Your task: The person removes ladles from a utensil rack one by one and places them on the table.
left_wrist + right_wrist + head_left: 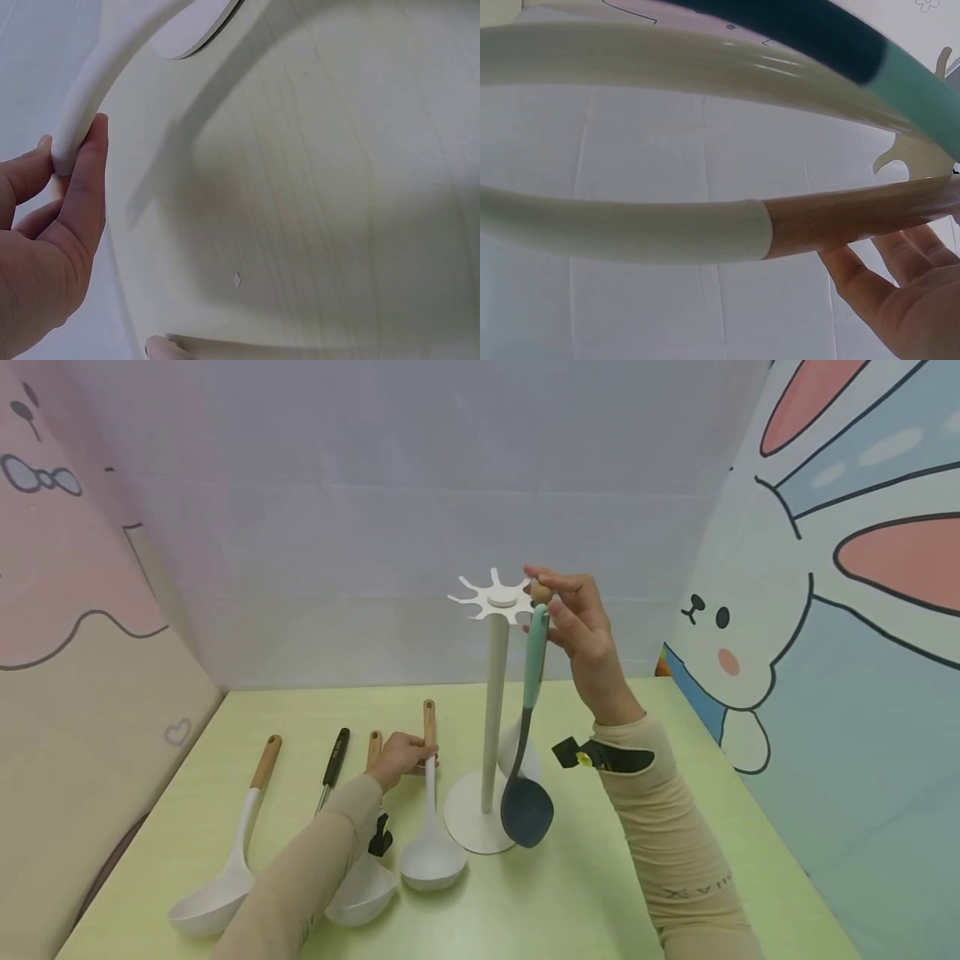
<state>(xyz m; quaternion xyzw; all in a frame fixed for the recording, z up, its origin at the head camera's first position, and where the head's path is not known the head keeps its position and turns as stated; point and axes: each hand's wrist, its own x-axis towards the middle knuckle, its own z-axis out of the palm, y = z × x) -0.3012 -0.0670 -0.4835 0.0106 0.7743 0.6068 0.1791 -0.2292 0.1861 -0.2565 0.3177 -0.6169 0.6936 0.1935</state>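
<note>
In the head view my left hand point(405, 758) pinches a white ladle point(432, 860) where its white neck meets the wooden handle. The left wrist view shows thumb and fingers on either side of that neck point(90, 94). My right hand point(581, 618) is raised at the top of a white utensil rack point(495, 693), fingers around the wooden handle point(542, 592) of a white utensil. Its white head point(517, 752) is partly hidden behind a dark spoon point(527, 810) with a mint-green handle, which hangs from the rack. In the right wrist view, fingers point(862, 289) touch the wooden handle point(840, 217).
Left of the rack lie a white ladle point(217, 897) with a wooden handle, a black-handled utensil point(337, 756) and another white ladle point(363, 893), partly covered by the left arm. Cloth walls point(300, 527) enclose the table's back and sides.
</note>
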